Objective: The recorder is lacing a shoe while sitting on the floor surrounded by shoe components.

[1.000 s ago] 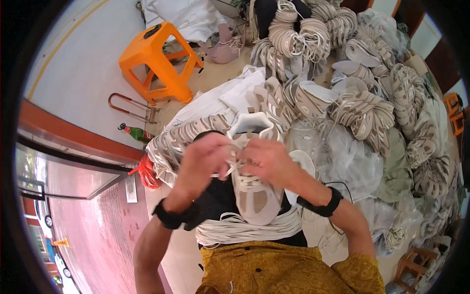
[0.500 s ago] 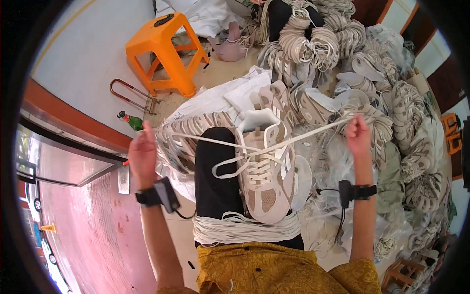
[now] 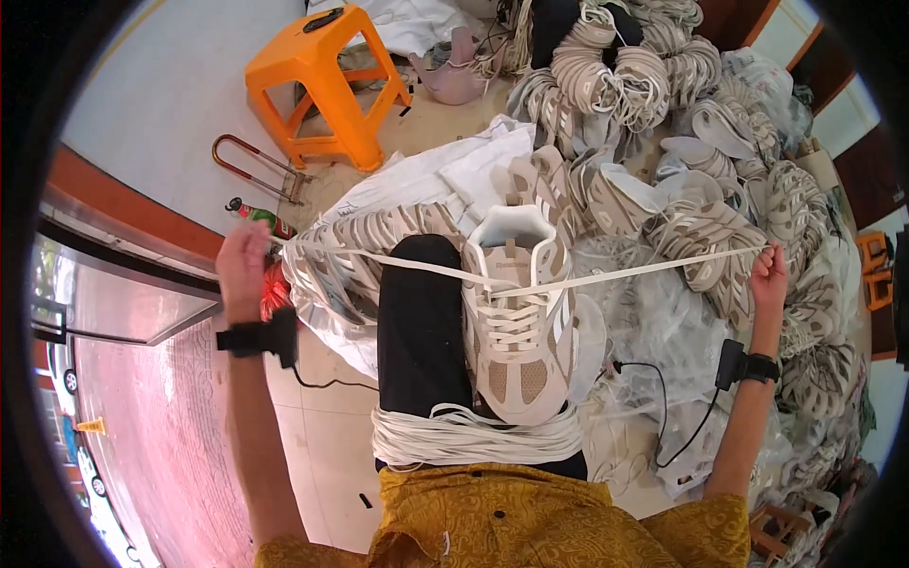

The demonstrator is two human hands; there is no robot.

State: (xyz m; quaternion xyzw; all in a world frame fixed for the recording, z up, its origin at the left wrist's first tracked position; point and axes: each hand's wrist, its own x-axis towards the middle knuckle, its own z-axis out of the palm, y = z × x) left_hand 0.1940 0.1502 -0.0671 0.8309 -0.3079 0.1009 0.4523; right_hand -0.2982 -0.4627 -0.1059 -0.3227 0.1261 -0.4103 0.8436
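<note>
One beige sneaker (image 3: 516, 327), toe toward the body, resting on the lap over black trousers (image 3: 419, 341). One cream shoelace (image 3: 625, 273) threaded through the top eyelets, its two ends drawn out taut to either side in a shallow V. Two hands, spread wide apart. Left hand (image 3: 242, 268) raised at the left, fingers (image 3: 254, 242) curled closed around the left lace end; a black wrist strap (image 3: 254, 337) with a small box below it. Right hand (image 3: 769, 280) out at the right, fingers (image 3: 778, 257) pinched together on the right lace end; a second black strap (image 3: 757, 366) on that wrist, with a cable hanging from its box. Lace running from each set of fingers straight back to the shoe's tongue, midway between the hands. One bundle of loose white laces (image 3: 473, 437) draped across the thighs, just below the sneaker's toe. One orange plastic stool (image 3: 327, 80) on the floor, upper left. Many bundles of beige shoe uppers and soles (image 3: 663, 85) heaped beyond and to the right, too many to count. One mustard patterned shirt (image 3: 530, 516) along the lower edge.
</note>
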